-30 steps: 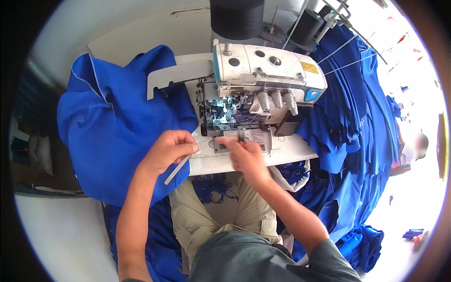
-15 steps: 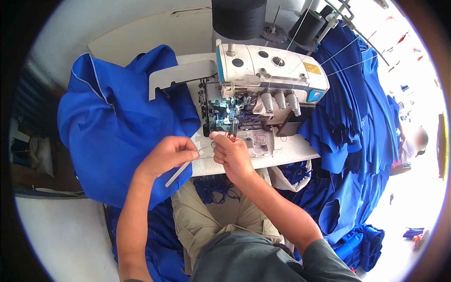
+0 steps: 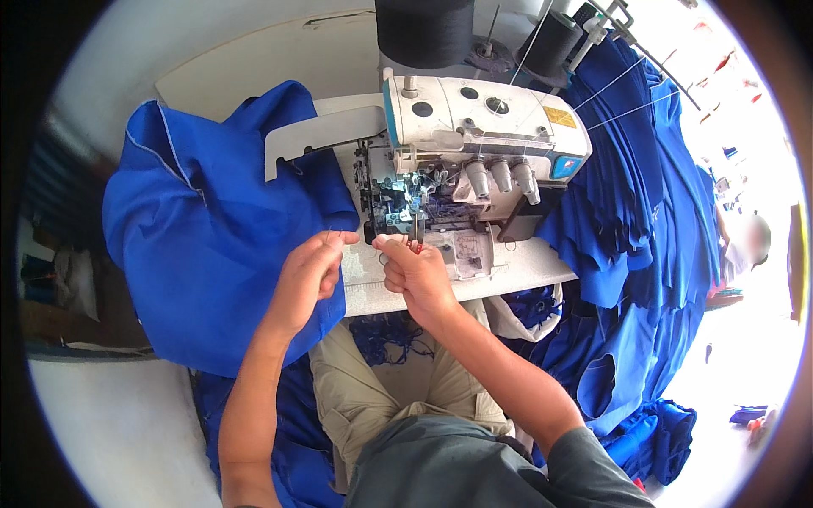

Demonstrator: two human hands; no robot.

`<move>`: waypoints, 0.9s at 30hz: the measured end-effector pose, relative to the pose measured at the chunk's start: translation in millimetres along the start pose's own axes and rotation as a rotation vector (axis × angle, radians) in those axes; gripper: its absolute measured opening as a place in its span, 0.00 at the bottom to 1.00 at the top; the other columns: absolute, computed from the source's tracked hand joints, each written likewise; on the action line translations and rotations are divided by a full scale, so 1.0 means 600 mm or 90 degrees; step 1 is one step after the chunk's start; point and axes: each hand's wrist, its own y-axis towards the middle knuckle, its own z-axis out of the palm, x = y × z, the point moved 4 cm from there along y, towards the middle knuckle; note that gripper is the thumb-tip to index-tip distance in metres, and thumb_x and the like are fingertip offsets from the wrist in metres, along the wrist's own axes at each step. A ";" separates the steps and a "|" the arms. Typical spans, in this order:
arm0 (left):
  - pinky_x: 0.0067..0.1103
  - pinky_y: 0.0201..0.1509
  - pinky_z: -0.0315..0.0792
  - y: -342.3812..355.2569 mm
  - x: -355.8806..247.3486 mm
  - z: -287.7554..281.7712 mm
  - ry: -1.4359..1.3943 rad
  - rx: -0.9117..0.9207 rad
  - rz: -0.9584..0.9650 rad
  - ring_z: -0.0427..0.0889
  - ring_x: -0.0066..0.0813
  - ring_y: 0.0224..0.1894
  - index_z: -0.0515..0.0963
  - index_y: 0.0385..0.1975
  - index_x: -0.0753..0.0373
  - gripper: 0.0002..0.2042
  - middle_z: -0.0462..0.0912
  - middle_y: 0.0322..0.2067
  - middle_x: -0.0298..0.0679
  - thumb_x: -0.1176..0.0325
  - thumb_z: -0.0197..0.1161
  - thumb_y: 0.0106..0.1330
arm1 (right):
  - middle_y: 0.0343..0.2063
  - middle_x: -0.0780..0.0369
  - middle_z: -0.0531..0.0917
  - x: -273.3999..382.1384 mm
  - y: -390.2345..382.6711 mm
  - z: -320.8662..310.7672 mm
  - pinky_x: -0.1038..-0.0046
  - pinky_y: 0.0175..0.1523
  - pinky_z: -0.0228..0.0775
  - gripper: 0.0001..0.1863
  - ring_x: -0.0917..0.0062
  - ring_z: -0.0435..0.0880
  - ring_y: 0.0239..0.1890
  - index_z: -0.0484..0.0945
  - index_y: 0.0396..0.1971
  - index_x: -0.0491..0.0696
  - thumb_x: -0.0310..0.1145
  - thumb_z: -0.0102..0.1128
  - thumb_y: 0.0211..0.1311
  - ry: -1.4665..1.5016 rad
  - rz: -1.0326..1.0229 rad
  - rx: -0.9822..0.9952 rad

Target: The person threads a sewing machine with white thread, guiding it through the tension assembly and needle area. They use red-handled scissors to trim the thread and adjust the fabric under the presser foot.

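Observation:
My left hand is raised beside the machine's front, fingertips drawn together; whatever they hold is too small to make out. My right hand grips a small red-handled metal tool, which looks like scissors or tweezers, pointed up at the exposed mechanism of a white overlock sewing machine. Below that mechanism an opened metal cover lies on the pale machine table. A large blue fabric piece with a pale stitched edge hangs over the table's left part, behind my left hand.
Black thread cones stand behind the machine. Tall layers of blue fabric fill the right side. A white bag of blue scraps hangs below the table edge. Another person, blurred, is at the far right.
My right hand has taken hold of the red-handled tool and raised it to the mechanism. My left hand has turned and risen; the pale strip it held no longer shows.

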 end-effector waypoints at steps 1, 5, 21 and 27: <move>0.14 0.23 0.55 0.008 0.012 -0.005 0.099 0.001 0.061 0.60 0.08 0.23 0.80 0.48 0.69 0.10 0.64 0.22 0.23 0.69 0.63 0.74 | 0.15 0.77 0.63 0.000 0.000 0.000 0.78 0.22 0.45 0.06 0.91 0.55 0.15 0.81 0.33 0.48 0.33 0.67 0.68 -0.010 0.001 0.003; 0.16 0.25 0.54 -0.005 -0.003 0.014 0.292 -0.036 0.152 0.59 0.08 0.25 0.83 0.43 0.67 0.09 0.64 0.21 0.22 0.71 0.71 0.67 | 0.15 0.76 0.64 -0.002 0.002 -0.006 0.79 0.22 0.46 0.07 0.91 0.56 0.16 0.81 0.33 0.48 0.34 0.67 0.68 -0.036 -0.019 -0.018; 0.16 0.23 0.52 0.022 -0.004 0.032 0.377 -0.055 0.055 0.60 0.07 0.22 0.85 0.33 0.67 0.07 0.68 0.18 0.20 0.69 0.73 0.67 | 0.17 0.77 0.67 -0.005 0.005 -0.007 0.80 0.23 0.48 0.08 0.91 0.57 0.17 0.82 0.31 0.49 0.35 0.68 0.69 -0.115 -0.059 -0.066; 0.16 0.21 0.50 0.040 0.037 0.025 0.236 -0.064 0.056 0.58 0.06 0.19 0.84 0.33 0.67 0.07 0.67 0.17 0.21 0.69 0.71 0.68 | 0.17 0.76 0.67 -0.005 0.005 -0.007 0.80 0.23 0.46 0.07 0.92 0.56 0.17 0.85 0.36 0.47 0.35 0.68 0.70 -0.146 -0.067 -0.077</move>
